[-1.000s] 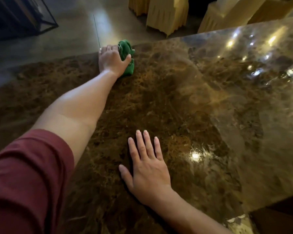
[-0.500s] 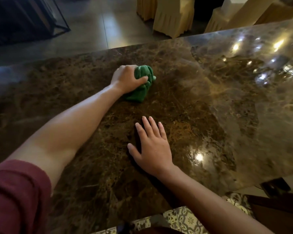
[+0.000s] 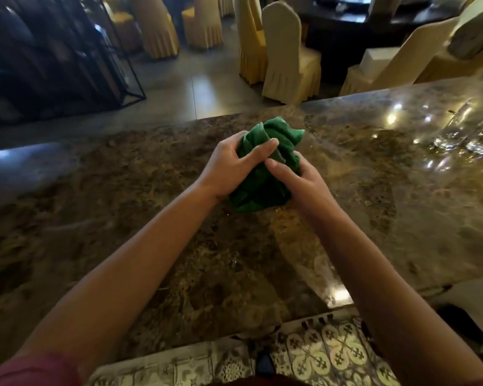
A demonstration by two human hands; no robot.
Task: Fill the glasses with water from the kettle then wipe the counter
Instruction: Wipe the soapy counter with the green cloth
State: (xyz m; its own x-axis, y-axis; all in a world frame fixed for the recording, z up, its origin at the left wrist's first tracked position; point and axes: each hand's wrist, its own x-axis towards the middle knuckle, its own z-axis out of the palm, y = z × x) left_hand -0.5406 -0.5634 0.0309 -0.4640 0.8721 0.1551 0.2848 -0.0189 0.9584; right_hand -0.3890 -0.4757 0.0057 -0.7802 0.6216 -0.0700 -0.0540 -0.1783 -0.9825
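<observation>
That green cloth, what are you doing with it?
A person is holding the green cloth bunched up in both hands, the left hand and the right hand, just above the brown marble counter. Some glasses stand at the far right of the counter.

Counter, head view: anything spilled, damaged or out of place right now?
Nothing stands out. Both hands, left hand and right hand, hold the bunched green cloth over the marble counter. Glasses at far right look upright, though blurred. No puddle shows.
</observation>
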